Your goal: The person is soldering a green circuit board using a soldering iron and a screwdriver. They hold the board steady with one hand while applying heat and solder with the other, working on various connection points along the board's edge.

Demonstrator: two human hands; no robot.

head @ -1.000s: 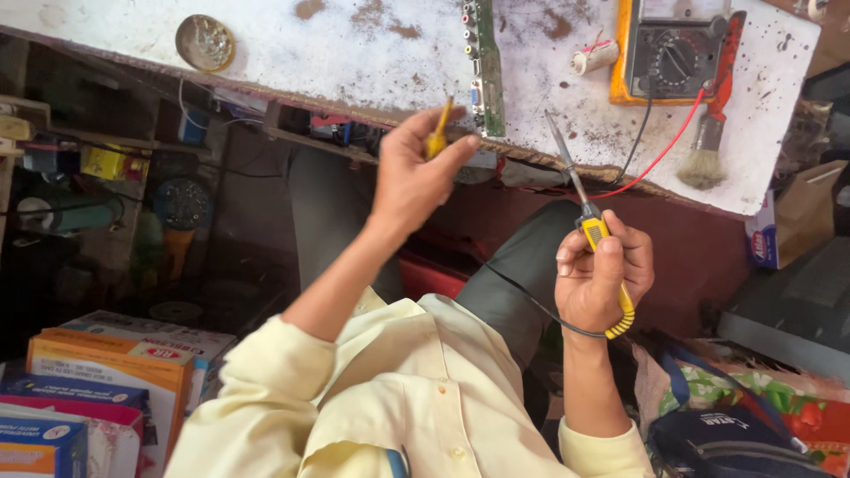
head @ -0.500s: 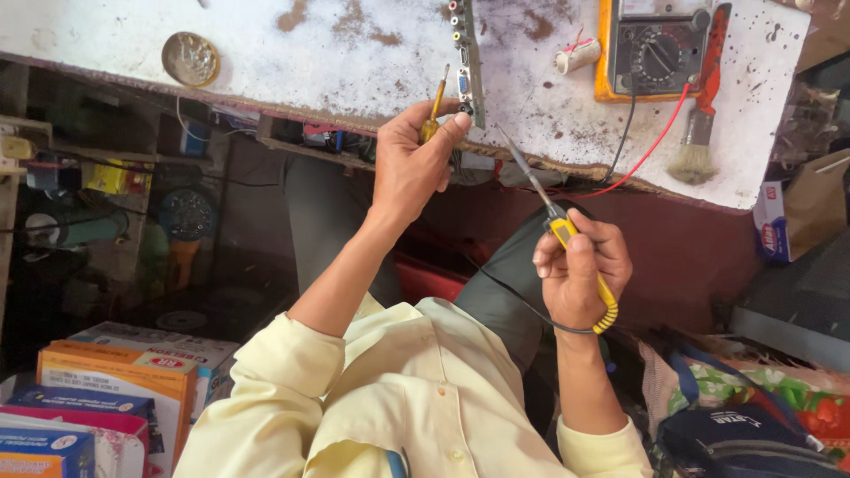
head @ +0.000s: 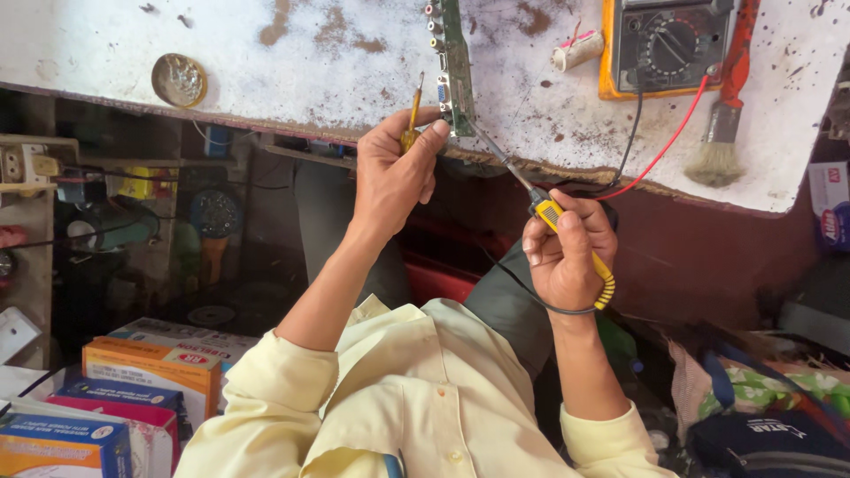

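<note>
- The left hand (head: 394, 173) is closed around a small yellow-handled screwdriver (head: 412, 119), with the thin shaft pointing toward 12 o'clock over the edge of the white workbench (head: 266, 62).
- The fingertips of that hand touch the lower end of a green circuit board (head: 456, 66), which lies on the bench running from 12 to 6 o'clock, with a row of round coloured sockets along its left edge.
- The right hand (head: 567, 252) grips a soldering iron (head: 540, 208) by its yellow handle; the metal tip slants toward 10 o'clock and reaches the bottom corner of the circuit board.
- A black cord runs from the iron's coiled yellow end down past the wrist, toward 7 o'clock.
- At 1 o'clock from the right hand sits a multimeter (head: 668, 44) in an orange case, its red and black leads trailing off the bench edge.
- Just beside the meter, at 3 o'clock of it, lies a brush (head: 722, 133) with a red handle and pale bristles.
- A small round tin (head: 180, 80) rests on the bench at 9 o'clock from the left hand, well apart from it.
- A small pale spool (head: 577, 50) lies between the board and the meter.
- Stacked coloured boxes (head: 133, 389) sit at 7 o'clock, below the pale yellow sleeve.
</note>
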